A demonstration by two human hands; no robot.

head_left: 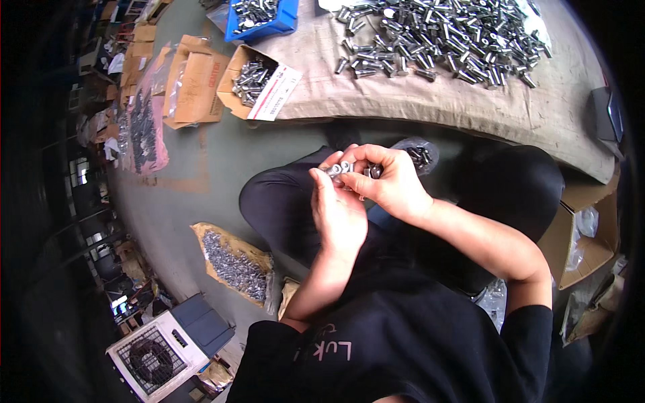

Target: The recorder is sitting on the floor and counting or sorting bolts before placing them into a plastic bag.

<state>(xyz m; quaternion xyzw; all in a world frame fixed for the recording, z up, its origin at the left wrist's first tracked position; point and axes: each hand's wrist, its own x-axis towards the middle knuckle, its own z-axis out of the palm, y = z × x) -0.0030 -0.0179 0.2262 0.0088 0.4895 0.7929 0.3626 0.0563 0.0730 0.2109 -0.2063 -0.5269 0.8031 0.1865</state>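
Observation:
Small shiny metal fasteners (340, 168) with round, holed ends are gathered between my two hands, above my lap. My left hand (340, 218) is cupped under them, palm up, with its fingers curled round them. From the right, my right hand (392, 178) reaches over with thumb and fingers pinched on the same fasteners. Another rounded metal piece (374, 172) shows within its curled fingers. Their full shape is partly hidden by the fingers. Beyond my hands, a large pile of metal bolts (443, 41) lies on a cloth-covered table (376, 97).
Bolts fill an open carton (232, 94) at the table's left edge and a blue bin (282, 27) behind it. A plastic bag (430, 151) of dark parts lies below the table edge. Small parts cover brown paper (205, 235). An air cooler (154, 359) stands lower left.

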